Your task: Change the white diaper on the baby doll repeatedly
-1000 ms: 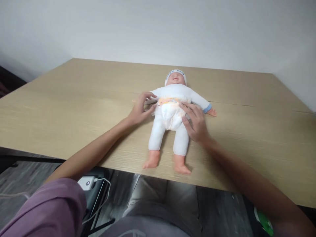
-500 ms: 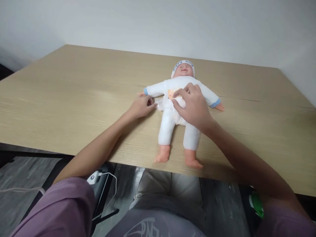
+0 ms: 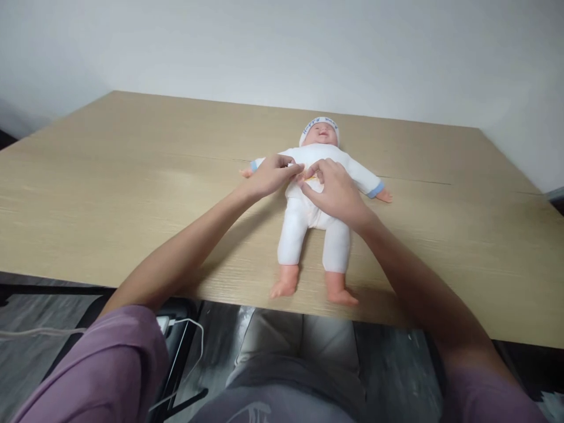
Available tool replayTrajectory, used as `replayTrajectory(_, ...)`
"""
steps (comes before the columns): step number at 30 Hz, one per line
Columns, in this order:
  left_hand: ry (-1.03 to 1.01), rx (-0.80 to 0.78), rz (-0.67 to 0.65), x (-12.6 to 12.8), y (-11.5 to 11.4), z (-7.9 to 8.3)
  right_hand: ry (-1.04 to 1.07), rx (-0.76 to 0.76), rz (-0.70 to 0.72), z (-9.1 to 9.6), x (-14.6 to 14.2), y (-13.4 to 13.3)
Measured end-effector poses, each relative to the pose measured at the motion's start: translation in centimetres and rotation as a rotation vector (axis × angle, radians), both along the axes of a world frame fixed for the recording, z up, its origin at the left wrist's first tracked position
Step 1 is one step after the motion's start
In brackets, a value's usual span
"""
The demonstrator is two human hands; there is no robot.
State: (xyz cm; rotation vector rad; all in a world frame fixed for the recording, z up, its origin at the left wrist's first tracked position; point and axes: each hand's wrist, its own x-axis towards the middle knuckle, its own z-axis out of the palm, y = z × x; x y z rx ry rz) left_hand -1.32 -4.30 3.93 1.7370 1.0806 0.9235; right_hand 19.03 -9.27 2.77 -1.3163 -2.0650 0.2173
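A baby doll (image 3: 293,232) in white clothes with blue cuffs and a white lettered cap lies on its back, feet toward me. Round its hips is a white diaper (image 3: 314,217) with an orange patch at the waist. My left hand (image 3: 275,175) is closed in a pinch on the diaper's side tab, drawn over the doll's belly. With thumb and fingers bent together, my right hand (image 3: 337,191) grips the front edge of the diaper's waist. The fingertips of both hands almost meet, and they cover much of the waistband.
The doll lies on a light wooden table (image 3: 132,194) against a pale wall (image 3: 282,53). Below the near edge, a white cable (image 3: 200,338) runs to a small white device on a black case at the left.
My left hand has moved from beside the doll's hip up and right onto its belly, bringing the diaper tab over. My right hand stays at the waist.
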Motion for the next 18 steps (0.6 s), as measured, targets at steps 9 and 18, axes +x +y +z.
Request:
replayTrajectory(9, -0.068, 0.041, -0.067, 1.1, 0.9, -3.0, 0.005, -0.024, -0.012, -0.1, -0.3, -0.1)
replayTrajectory(18, -0.087, 0.109, -0.088, 1.3, 0.8, -3.5, 0.044, -0.048, -0.053, 0.0, -0.6, 0.4)
